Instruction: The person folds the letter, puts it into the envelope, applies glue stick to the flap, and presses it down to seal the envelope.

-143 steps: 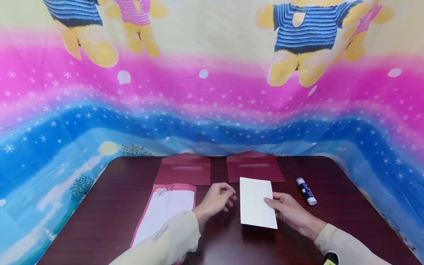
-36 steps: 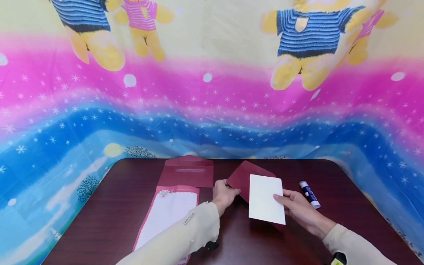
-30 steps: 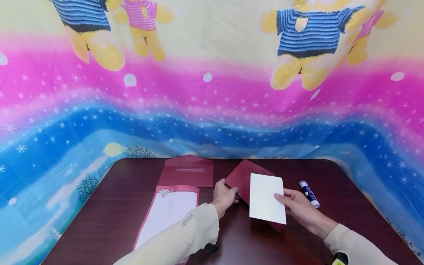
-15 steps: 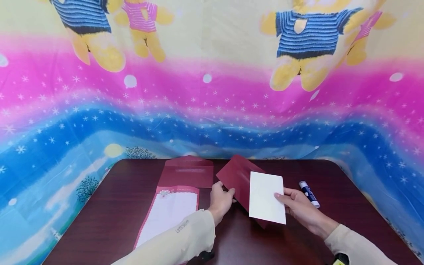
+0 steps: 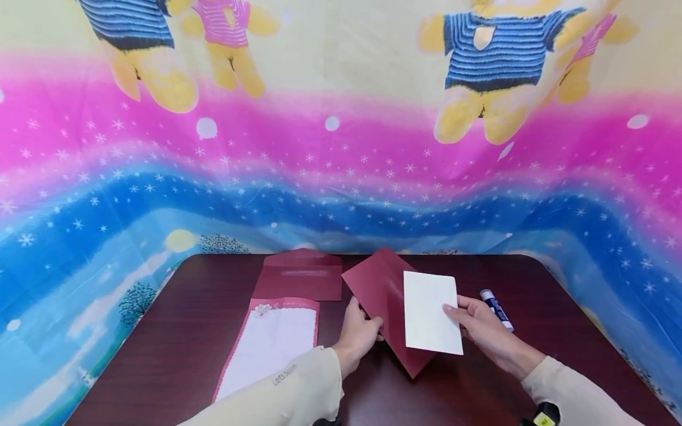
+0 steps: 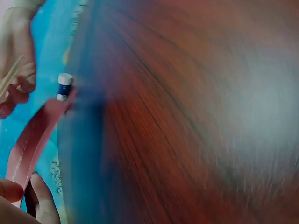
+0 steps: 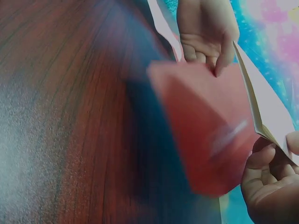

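My left hand pinches a dark red envelope along its lower left edge, thumb on the near face. The envelope is tilted and raised off the table, one corner pointing down. In my right hand is a folded white sheet of paper, held upright by its right edge with the thumb in front. That sheet overlaps the envelope's right part in the head view. From the right wrist, the paper shows its folded layers edge-on, beside the slightly blurred envelope. The left wrist view catches the envelope nearly edge-on.
Another red envelope lies flap-up at the back left of the dark wooden table. Below it is a red-bordered white letter sheet, partly under the left sleeve. A glue stick lies behind the right hand. A printed curtain hangs behind.
The right-hand envelope lay flat at the back earlier; my left hand has picked it up and drawn it left and nearer, tilting it. My right hand keeps holding the white paper.
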`<move>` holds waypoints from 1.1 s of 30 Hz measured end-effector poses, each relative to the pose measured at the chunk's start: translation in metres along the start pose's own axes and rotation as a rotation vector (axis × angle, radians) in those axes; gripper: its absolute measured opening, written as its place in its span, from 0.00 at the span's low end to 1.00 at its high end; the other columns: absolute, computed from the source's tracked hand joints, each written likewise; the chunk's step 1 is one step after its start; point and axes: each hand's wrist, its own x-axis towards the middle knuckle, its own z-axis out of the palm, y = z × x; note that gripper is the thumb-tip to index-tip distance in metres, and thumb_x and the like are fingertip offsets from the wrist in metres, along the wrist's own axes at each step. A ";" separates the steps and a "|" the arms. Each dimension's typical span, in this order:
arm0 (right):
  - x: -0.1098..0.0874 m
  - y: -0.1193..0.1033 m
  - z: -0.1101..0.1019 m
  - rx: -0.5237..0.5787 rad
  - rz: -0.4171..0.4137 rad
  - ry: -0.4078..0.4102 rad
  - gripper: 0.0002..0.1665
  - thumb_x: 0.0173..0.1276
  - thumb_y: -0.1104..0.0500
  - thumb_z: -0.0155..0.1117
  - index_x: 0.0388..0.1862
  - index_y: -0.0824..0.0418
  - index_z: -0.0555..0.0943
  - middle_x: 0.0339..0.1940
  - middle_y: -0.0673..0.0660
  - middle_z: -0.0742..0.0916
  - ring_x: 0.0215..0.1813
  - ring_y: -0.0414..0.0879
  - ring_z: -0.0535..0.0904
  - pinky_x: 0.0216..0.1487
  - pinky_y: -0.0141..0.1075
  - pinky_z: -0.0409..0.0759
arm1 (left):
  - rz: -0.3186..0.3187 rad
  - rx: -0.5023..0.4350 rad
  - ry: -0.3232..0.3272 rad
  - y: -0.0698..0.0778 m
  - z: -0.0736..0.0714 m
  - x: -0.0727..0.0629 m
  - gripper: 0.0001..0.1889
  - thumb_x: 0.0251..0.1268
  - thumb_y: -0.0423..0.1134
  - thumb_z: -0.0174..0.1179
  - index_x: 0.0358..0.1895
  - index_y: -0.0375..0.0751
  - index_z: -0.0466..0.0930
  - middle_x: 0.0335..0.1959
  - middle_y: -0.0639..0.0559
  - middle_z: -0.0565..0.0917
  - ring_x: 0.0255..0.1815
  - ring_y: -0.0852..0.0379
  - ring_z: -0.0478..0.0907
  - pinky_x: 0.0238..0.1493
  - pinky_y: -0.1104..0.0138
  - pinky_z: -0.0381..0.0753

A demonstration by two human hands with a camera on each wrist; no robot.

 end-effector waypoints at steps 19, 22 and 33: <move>0.000 0.002 -0.017 -0.085 0.015 -0.031 0.34 0.84 0.51 0.46 0.73 0.77 0.59 0.45 0.53 0.90 0.42 0.41 0.88 0.41 0.38 0.85 | -0.038 -0.075 -0.170 0.013 -0.020 -0.016 0.15 0.82 0.35 0.39 0.61 0.35 0.71 0.42 0.40 0.88 0.36 0.57 0.87 0.41 0.61 0.87; 0.002 0.004 -0.021 -0.098 0.012 -0.053 0.34 0.84 0.51 0.45 0.73 0.78 0.58 0.43 0.52 0.91 0.40 0.41 0.88 0.40 0.38 0.85 | -0.032 -0.053 -0.177 0.014 -0.024 -0.016 0.16 0.82 0.35 0.39 0.62 0.35 0.71 0.42 0.41 0.88 0.38 0.57 0.87 0.44 0.63 0.86; 0.003 0.005 -0.019 -0.135 -0.032 -0.058 0.35 0.83 0.54 0.48 0.74 0.80 0.58 0.45 0.62 0.91 0.41 0.45 0.90 0.40 0.41 0.88 | -0.016 -0.054 -0.239 0.015 -0.027 -0.018 0.17 0.83 0.35 0.40 0.65 0.35 0.70 0.40 0.36 0.89 0.34 0.58 0.86 0.36 0.64 0.86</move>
